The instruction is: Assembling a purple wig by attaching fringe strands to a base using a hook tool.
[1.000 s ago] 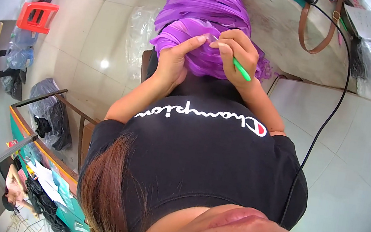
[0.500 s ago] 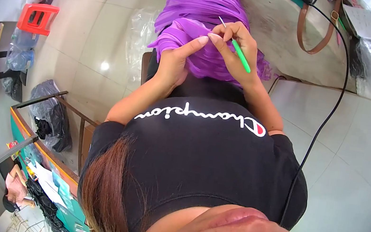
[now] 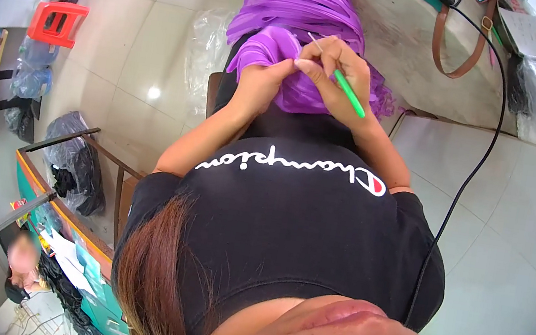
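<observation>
Purple strappy fabric [image 3: 298, 9] lies in a long bunched piece over my lap and stretches away from me. My left hand [image 3: 260, 87] is closed on a gathered fold of it, its fingers mostly hidden under the cloth. Across from it, my right hand [image 3: 341, 74] holds a slim green-handled tool [image 3: 349, 94] with a thin metal shaft; its exact kind is too small to tell. The shaft slants up past the index finger, its tip clear of the knuckles. My thumbs nearly meet at the fabric's edge, where the right thumb and index finger pinch together.
To the right stands a grey-covered table [image 3: 404, 42] with a brown strap [image 3: 459, 71] hanging over it. A black cable [image 3: 483, 165] runs down my right side. Clear plastic [image 3: 205, 54] and a red stool [image 3: 57, 24] are on the left; another person [image 3: 24, 270] sits at lower left.
My left hand has come slightly right, so its thumb now almost touches the right one. The fabric fold between them has bunched up, and the tool's tip has shifted a little left and down.
</observation>
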`<action>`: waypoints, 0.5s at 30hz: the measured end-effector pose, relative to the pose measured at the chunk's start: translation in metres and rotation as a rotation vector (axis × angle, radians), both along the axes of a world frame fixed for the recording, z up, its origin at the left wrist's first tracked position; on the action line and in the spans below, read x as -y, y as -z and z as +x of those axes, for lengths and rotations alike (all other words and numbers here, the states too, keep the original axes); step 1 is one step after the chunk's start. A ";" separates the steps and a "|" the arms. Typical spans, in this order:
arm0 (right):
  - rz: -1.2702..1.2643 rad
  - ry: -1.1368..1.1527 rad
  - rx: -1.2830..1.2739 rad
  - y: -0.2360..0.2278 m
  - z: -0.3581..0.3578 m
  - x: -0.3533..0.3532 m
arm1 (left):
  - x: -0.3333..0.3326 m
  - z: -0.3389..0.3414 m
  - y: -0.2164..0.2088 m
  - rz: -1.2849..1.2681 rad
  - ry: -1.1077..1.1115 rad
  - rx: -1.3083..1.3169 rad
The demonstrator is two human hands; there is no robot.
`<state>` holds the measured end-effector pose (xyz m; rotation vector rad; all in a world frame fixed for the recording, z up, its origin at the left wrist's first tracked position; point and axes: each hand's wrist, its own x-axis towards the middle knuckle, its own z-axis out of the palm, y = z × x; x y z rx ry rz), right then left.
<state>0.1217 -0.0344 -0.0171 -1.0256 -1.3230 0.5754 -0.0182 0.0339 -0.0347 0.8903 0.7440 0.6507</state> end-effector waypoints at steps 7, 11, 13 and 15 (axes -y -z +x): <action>-0.106 0.176 -0.220 0.007 0.009 -0.009 | -0.001 0.005 -0.010 0.139 0.049 0.010; -0.107 0.205 -0.116 0.011 0.010 -0.009 | -0.002 0.001 -0.019 -0.079 0.143 0.157; -0.088 0.234 -0.061 0.013 0.010 -0.008 | 0.000 0.001 -0.022 -0.113 0.170 0.187; -0.048 0.289 -0.032 0.006 0.010 -0.004 | 0.001 0.003 -0.026 -0.189 0.107 0.234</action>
